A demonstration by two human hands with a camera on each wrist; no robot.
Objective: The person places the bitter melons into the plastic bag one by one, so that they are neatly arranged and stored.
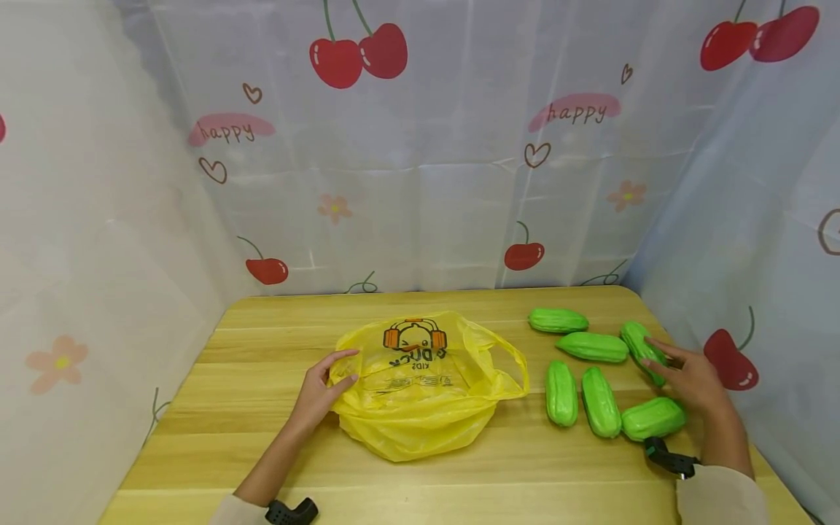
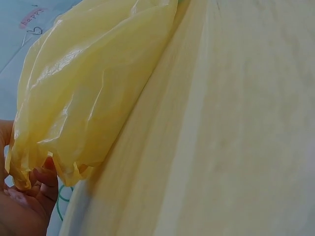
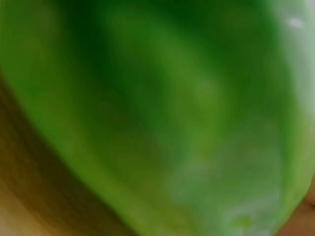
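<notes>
A yellow plastic carrier bag [image 1: 420, 430] with a printed duck lies on the wooden table, its handle loop towards the right. At the bag's left edge my left hand [image 1: 321, 390] pinches the plastic between thumb and fingers; the left wrist view shows this hand [image 2: 29, 206] at the gathered edge. On the right, my right hand [image 1: 695, 379] grips a bright green ridged gourd [image 1: 635, 337], thumb and forefinger across it. Its other fingers are mostly hidden. A blurred green gourd [image 3: 162, 113] fills most of the right wrist view.
Several similar green gourds lie close by: two at the back [image 1: 558, 320], [image 1: 593, 347], two upright-pointing ones [image 1: 561, 394], [image 1: 600, 402], and one [image 1: 654, 419] by my right wrist. A cherry-printed curtain [image 1: 420, 219] surrounds the table [image 1: 262, 335] at the back and sides.
</notes>
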